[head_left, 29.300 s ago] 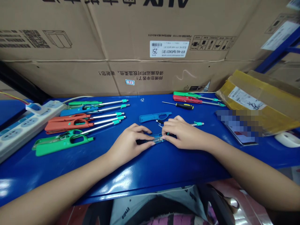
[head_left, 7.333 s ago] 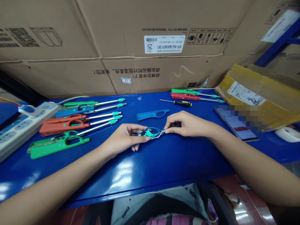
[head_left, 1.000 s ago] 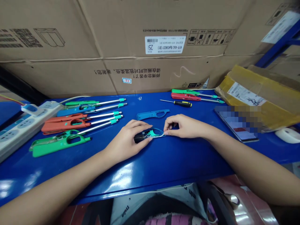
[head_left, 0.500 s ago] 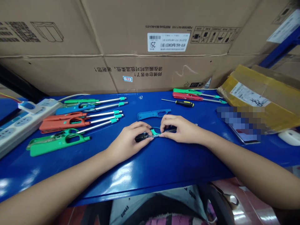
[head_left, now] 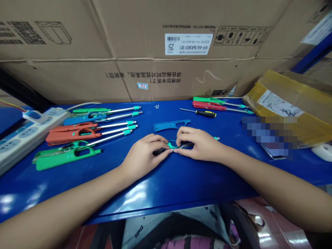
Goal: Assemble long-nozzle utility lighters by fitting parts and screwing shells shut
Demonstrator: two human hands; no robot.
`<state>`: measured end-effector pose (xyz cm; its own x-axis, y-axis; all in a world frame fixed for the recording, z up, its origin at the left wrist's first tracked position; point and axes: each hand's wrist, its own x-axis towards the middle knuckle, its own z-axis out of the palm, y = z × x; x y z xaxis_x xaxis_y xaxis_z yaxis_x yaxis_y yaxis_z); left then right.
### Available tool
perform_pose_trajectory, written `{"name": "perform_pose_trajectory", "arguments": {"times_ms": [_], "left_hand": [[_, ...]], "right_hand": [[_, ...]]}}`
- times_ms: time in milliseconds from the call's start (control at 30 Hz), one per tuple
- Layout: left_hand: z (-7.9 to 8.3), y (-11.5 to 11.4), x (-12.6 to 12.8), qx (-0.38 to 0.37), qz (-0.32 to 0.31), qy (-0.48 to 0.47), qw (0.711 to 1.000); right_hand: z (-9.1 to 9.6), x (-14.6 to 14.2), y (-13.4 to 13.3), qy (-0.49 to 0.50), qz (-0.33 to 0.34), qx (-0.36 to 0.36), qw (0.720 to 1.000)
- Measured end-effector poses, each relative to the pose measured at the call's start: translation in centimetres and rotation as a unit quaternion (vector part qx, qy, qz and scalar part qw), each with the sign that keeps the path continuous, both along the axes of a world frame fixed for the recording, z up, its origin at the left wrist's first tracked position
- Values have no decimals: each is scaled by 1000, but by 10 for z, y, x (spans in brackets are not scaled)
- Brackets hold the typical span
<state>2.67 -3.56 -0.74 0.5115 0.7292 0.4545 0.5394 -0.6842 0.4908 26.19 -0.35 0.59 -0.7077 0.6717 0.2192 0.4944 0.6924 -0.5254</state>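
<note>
Between my hands, low over the blue table, is a long-necked lighter with its insides exposed; its teal trigger [head_left: 171,145] shows in the gap. My left hand [head_left: 146,150] is closed on the black end of it, thumb and fingers pinching. My right hand [head_left: 194,143] is closed on the other part, fingertips at thin wires or metal near the trigger. The teal-tipped end of the metal tube pokes out behind my right hand. A loose blue half shell [head_left: 163,126] lies just beyond my hands. Most of the held lighter is hidden by my fingers.
Several opened lighters [head_left: 75,134] lie at left beside a white power strip [head_left: 23,133]. At the back right are a green and a red lighter [head_left: 207,105] and a screwdriver [head_left: 206,113]. Further right lie a phone [head_left: 275,152] and a yellow-taped carton [head_left: 290,107]. Large cardboard [head_left: 145,41] stands behind.
My right fingertips have shifted slightly left toward my left thumb. More of the tube's teal tip shows behind my right hand. The view has shifted a little.
</note>
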Motion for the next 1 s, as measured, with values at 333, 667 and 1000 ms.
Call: {"name": "perform_pose_trajectory", "arguments": {"times_ms": [333,667,1000], "left_hand": [[2,1,1,-14,12,-26,999],[2,0,3,-17,28,-23,999],[1,1,1,4,12,-15,1000]], "right_hand": [[0,-1,3,42,12,-48,998],[0,-1,5,58,24,-75,995],[-3,1,5,66,52,-21,996]]}}
